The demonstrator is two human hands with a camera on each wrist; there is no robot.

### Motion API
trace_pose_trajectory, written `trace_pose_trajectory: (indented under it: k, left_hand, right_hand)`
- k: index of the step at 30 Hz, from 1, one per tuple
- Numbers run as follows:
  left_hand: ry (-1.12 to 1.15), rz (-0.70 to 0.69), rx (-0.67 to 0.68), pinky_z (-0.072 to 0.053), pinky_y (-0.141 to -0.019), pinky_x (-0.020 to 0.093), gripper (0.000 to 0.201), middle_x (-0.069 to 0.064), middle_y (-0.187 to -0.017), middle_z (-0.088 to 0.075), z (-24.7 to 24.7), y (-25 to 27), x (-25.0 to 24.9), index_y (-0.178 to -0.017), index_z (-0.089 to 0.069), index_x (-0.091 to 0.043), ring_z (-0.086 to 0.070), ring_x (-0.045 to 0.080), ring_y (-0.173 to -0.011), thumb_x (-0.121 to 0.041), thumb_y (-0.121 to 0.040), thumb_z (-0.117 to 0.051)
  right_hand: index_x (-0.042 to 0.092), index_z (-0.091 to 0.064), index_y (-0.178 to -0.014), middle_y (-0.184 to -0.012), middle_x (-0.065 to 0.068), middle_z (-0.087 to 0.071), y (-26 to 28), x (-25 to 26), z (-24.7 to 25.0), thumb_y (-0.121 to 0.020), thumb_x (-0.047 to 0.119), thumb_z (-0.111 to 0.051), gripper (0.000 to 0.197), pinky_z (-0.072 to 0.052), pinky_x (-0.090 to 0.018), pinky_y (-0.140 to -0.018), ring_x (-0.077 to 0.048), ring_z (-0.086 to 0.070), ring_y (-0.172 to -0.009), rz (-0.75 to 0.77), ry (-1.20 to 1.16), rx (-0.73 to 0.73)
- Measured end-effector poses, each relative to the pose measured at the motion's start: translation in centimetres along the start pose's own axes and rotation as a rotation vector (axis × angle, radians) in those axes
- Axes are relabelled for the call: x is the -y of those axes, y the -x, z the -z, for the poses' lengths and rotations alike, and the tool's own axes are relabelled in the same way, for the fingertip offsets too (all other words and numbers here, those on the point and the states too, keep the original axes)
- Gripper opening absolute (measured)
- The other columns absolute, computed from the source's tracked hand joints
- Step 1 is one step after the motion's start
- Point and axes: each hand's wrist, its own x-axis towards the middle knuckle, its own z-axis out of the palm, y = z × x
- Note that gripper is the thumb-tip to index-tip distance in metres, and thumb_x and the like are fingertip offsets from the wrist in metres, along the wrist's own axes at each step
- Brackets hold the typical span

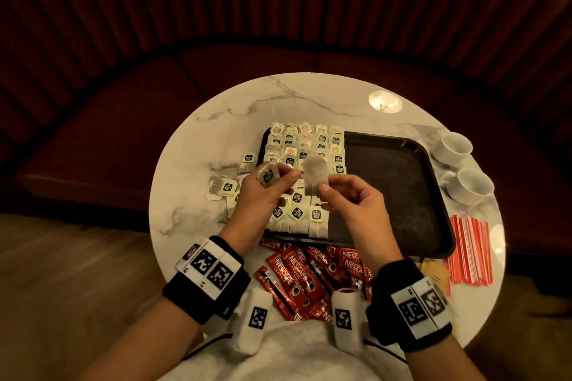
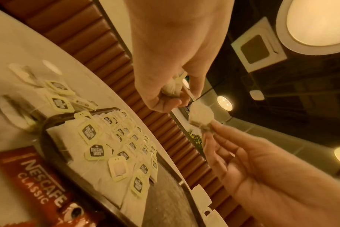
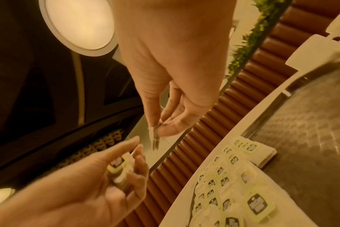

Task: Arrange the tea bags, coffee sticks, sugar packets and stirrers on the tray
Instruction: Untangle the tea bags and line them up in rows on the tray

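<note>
Over the tray's left half, my right hand [image 1: 322, 187] pinches the lower corner of one tea bag [image 1: 315, 178] and holds it upright. Seen edge-on in the right wrist view, that bag [image 3: 155, 139] sits between thumb and forefinger. My left hand [image 1: 272, 175] grips a small bunch of tea bags with a green tag [image 1: 268, 176] on top, also seen in the left wrist view [image 2: 171, 90]. Rows of tea bags [image 1: 305, 145] cover the left part of the black tray [image 1: 387, 182]. Loose tea bags [image 1: 226, 187] lie on the table to its left.
Red coffee sticks [image 1: 309, 272] are heaped at the table's near edge. Red-and-white stirrers [image 1: 470, 250] and brown sugar packets [image 1: 436, 272] lie right of the tray. Two white cups [image 1: 473, 185] stand at the far right. A dark padded bench curves behind the round marble table [image 1: 278, 102].
</note>
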Motion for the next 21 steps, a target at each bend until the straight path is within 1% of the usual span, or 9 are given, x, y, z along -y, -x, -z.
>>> trace_pose_trajectory:
  k: [4, 6, 8, 10, 12, 15, 18, 19, 21]
  left_hand:
    - [-0.087, -0.027, 0.13, -0.047, -0.063, 0.013, 0.014, -0.003, -0.087, -0.07, -0.8, 0.4, -0.1, -0.096, -0.07, -0.015, -0.062, 0.0, -0.076, -0.021, -0.085, -0.074]
    - [-0.06, 0.008, 0.129, -0.049, -0.066, 0.016, 0.018, 0.002, -0.094, -0.072, -0.9, 0.3, -0.2, -0.1, -0.071, -0.015, -0.065, 0.007, -0.083, -0.023, -0.085, -0.073]
    - [-0.032, 0.042, 0.131, -0.051, -0.072, 0.025, 0.021, 0.009, -0.101, -0.073, -1.0, 0.1, -0.1, -0.105, -0.071, -0.011, -0.068, 0.018, -0.094, -0.023, -0.088, -0.071]
    - [0.014, 0.063, 0.129, -0.05, -0.074, 0.028, 0.01, 0.011, -0.098, -0.073, -0.8, 0.0, -0.3, -0.095, -0.072, -0.011, -0.068, 0.022, -0.094, -0.018, -0.092, -0.066]
    - [0.058, 0.079, 0.112, -0.05, -0.068, 0.024, 0.015, 0.01, -0.093, -0.072, -0.7, -0.1, -0.6, -0.081, -0.068, -0.015, -0.067, 0.02, -0.088, -0.012, -0.094, -0.061]
    - [0.111, 0.095, 0.114, -0.05, -0.062, 0.02, 0.02, 0.01, -0.095, -0.072, -0.6, -0.1, -1.1, -0.077, -0.065, -0.017, -0.067, 0.016, -0.084, -0.01, -0.094, -0.06]
    - [0.103, 0.11, 0.131, -0.049, -0.069, 0.024, 0.015, 0.014, -0.103, -0.072, -0.7, -0.1, -1.1, -0.085, -0.07, -0.017, -0.066, 0.02, -0.091, -0.012, -0.095, -0.06]
    - [0.097, 0.116, 0.14, -0.049, -0.071, 0.026, 0.012, 0.017, -0.107, -0.072, -0.7, 0.0, -1.0, -0.093, -0.071, -0.014, -0.066, 0.022, -0.094, -0.013, -0.095, -0.06]
    - [0.087, 0.126, 0.135, -0.048, -0.073, 0.027, 0.019, 0.02, -0.113, -0.07, -0.8, -0.1, -0.8, -0.109, -0.07, -0.005, -0.065, 0.025, -0.099, -0.015, -0.095, -0.06]
  right_hand:
    - [0.018, -0.071, -0.095, -0.09, 0.002, -0.072, 0.5, 0.1, -0.7, -0.087, 0.017, -0.073, 0.009, -0.056, -0.024, -0.075, -0.009, -0.068, -0.081, 0.121, 0.154, -0.003]
    - [0.02, -0.071, -0.096, -0.095, 0.003, -0.069, 0.8, -0.1, -1.1, -0.087, 0.017, -0.074, 0.011, -0.056, -0.025, -0.077, -0.009, -0.067, -0.084, 0.198, 0.238, -0.006]
    - [0.02, -0.072, -0.099, -0.1, 0.004, -0.067, 1.0, -0.1, -1.3, -0.085, 0.014, -0.075, 0.016, -0.056, -0.026, -0.078, -0.01, -0.067, -0.086, 0.243, 0.285, 0.015]
    - [0.021, -0.072, -0.102, -0.103, 0.005, -0.068, 0.9, 0.0, -1.1, -0.085, 0.015, -0.075, 0.019, -0.057, -0.027, -0.079, -0.011, -0.068, -0.089, 0.211, 0.259, 0.036]
    - [0.022, -0.07, -0.103, -0.101, 0.002, -0.07, 0.6, 0.2, -0.7, -0.087, 0.014, -0.072, 0.018, -0.056, -0.024, -0.074, -0.01, -0.068, -0.087, 0.173, 0.2, -0.003]
    - [0.026, -0.063, -0.114, -0.104, -0.001, -0.068, 0.1, 0.4, -0.3, -0.091, 0.015, -0.067, 0.026, -0.057, -0.025, -0.075, -0.006, -0.066, -0.088, 0.114, 0.124, -0.052]
    - [0.022, -0.058, -0.124, -0.11, -0.003, -0.068, 0.0, 0.5, -0.3, -0.094, 0.013, -0.064, 0.032, -0.056, -0.022, -0.077, -0.003, -0.068, -0.094, 0.024, 0.038, 0.016]
    - [0.02, -0.058, -0.125, -0.11, -0.005, -0.07, 0.0, 0.5, -0.4, -0.093, 0.011, -0.063, 0.033, -0.056, -0.021, -0.077, -0.006, -0.069, -0.096, 0.004, 0.011, 0.04]
    - [0.017, -0.06, -0.122, -0.107, -0.007, -0.073, 0.2, 0.5, -0.4, -0.092, 0.008, -0.064, 0.032, -0.056, -0.022, -0.078, -0.014, -0.071, -0.098, -0.004, -0.02, 0.073]
